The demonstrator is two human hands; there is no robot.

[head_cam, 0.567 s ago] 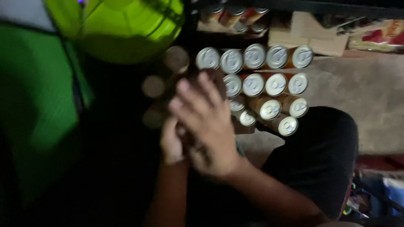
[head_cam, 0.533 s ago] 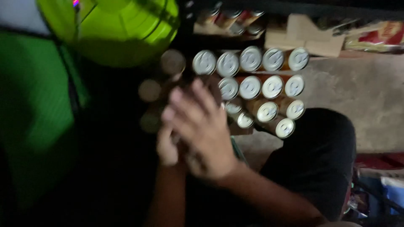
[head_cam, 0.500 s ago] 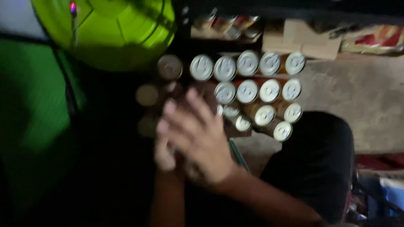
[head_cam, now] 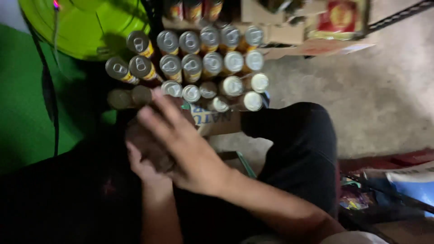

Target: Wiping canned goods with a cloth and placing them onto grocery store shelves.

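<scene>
Several gold cans with silver pull-tab tops (head_cam: 203, 63) stand packed in rows in a cardboard tray (head_cam: 212, 123) just beyond my hands. My right hand (head_cam: 181, 144) lies with its fingers spread, fingertips at the near row of cans, and it rests over my left hand (head_cam: 143, 163). Only the thumb side and wrist of the left hand show. Something dark sits between the two hands; I cannot tell what it is or whether the left hand grips it.
A lime-green round plastic piece (head_cam: 90, 27) sits at the top left, with a black cable (head_cam: 47, 90) hanging past it. My knee in black cloth (head_cam: 294, 144) is to the right. Cardboard boxes (head_cam: 280, 27) lie behind the cans, on a concrete floor (head_cam: 370, 90). Packets (head_cam: 407, 180) are at the lower right.
The view has swung, so the cans now sit higher and further left. My hands stay pressed together, and the right hand's fingers remain spread near the front cans.
</scene>
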